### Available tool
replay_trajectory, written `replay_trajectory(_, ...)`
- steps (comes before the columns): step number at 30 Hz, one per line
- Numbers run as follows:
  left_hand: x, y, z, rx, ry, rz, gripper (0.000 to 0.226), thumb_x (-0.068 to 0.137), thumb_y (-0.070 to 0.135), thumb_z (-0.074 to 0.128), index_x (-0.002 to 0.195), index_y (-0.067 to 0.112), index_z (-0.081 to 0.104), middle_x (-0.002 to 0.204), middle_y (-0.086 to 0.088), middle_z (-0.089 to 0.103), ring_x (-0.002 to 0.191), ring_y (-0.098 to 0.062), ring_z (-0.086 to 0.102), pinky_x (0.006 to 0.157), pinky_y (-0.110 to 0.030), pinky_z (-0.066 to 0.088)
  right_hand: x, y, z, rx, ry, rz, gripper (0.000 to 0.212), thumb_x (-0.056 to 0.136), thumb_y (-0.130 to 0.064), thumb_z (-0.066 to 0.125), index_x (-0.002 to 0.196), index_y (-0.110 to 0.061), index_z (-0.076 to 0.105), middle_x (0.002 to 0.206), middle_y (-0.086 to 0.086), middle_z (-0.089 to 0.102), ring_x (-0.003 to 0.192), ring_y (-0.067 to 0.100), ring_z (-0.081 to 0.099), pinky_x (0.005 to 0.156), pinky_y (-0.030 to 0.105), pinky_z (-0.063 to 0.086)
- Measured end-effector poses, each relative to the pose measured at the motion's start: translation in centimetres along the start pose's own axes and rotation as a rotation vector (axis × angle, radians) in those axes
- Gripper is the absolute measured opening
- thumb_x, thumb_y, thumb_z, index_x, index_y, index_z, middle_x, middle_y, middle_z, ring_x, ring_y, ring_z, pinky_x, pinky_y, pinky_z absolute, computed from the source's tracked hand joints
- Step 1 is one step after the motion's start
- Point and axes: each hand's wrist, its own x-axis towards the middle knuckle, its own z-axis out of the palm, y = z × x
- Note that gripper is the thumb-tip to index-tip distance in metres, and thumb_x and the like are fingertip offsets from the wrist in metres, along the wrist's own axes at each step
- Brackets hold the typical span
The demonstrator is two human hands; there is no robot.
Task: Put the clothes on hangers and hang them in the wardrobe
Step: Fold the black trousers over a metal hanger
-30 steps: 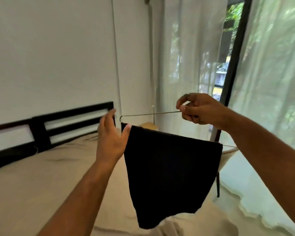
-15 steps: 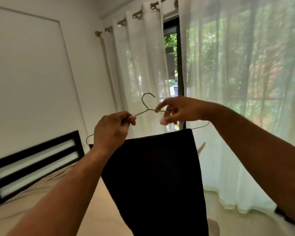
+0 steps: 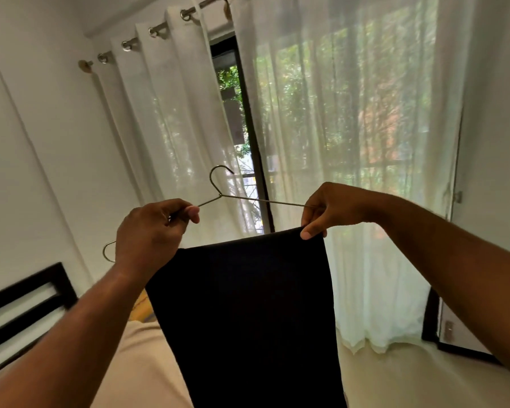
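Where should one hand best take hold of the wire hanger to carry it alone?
Pinch the wire hanger at its neck just below the hook, from above: it sits centred between both shoulders, and the black garment draped on the bar would likely hang balanced.

The wire hanger (image 3: 248,198) has its lower bar hidden under the fold of the dark garment (image 3: 248,304), one shoulder wire lost inside the left hand (image 3: 150,234), and its other end lost behind the right hand (image 3: 327,210), which pinches the cloth's corner. Below both hands the garment runs off the bottom edge, so its kind cannot be told. Left of the left forearm, the headboard (image 3: 21,298) is blurred and cut off.
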Motion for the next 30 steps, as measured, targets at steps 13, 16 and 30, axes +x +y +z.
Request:
replay_trajectory(13,11.3,13.1,20.0,-0.352,0.012,0.165,0.022,0.095,0.049,0.057,0.078,0.042,0.070,0.074,0.022,0.065,0.068,-0.003,0.061,0.060,-0.021,0.042,-5.8,16.5,-11.2,0.129,0.393,0.059,0.019,0.081,-0.032,0.085,0.089,-0.017,0.076,0.079,0.006,0.075,0.070,0.014,0.068,0.067,0.022,0.053)
replay_trajectory(16,13.6,16.6,24.6,-0.484,-0.016,0.174,0.023,0.098,0.030,0.061,0.079,0.038,0.071,0.075,0.022,0.066,0.073,-0.002,0.062,0.064,-0.011,0.039,-8.2,20.0,-13.7,0.215,0.488,0.076,0.028,0.085,-0.043,0.077,0.089,-0.016,0.078,0.083,0.020,0.072,0.067,0.021,0.061,0.072,0.032,0.053)
replay_trajectory(30,25.2,38.0,45.0,-0.921,-0.169,0.389,0.026,0.101,0.027,0.057,0.080,0.036,0.070,0.077,0.023,0.069,0.063,-0.008,0.060,0.056,-0.018,0.039,-17.1,30.1,-24.4,0.352,0.967,0.159,0.041,0.104,-0.029,0.050,0.090,0.004,0.068,0.056,0.002,0.058,0.045,0.016,0.040,0.046,0.026,0.039)
